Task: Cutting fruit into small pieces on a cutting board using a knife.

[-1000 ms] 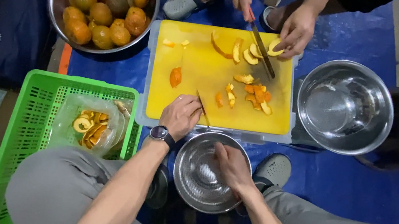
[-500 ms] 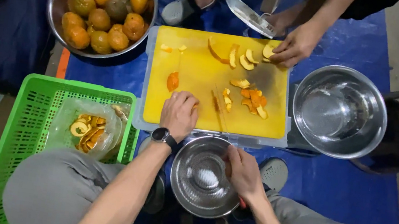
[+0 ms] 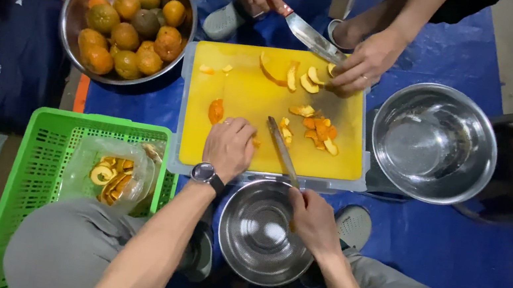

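1. A green basket (image 3: 34,153) with a clear bag of peel (image 3: 110,174) is seen far left of the person's hands; beyond it, a steel bowl of oranges (image 3: 128,19).
2. The left hand (image 3: 229,147), with a wristwatch (image 3: 207,174), is laid on the near edge of the yellow cutting board (image 3: 244,89), fingers curled together over something small; what is pinned beneath cannot be told. An orange piece (image 3: 216,110) lies just beyond the fingertips.
3. The right hand (image 3: 313,219) is clamped on the handle of a knife (image 3: 281,149), whose blade is laid across the board beside the left fingers. Compared with a second ago, the blade has been swung onto the board from over the small empty bowl (image 3: 265,232), which suggests cutting is being resumed.
4. Scattered orange bits (image 3: 315,129) lie beyond the blade tip.
5. At the far edge, another person's hand (image 3: 365,62) holds peel while their second knife (image 3: 311,37) has been lifted clear.
6. A large empty bowl (image 3: 434,142) stands at the right.
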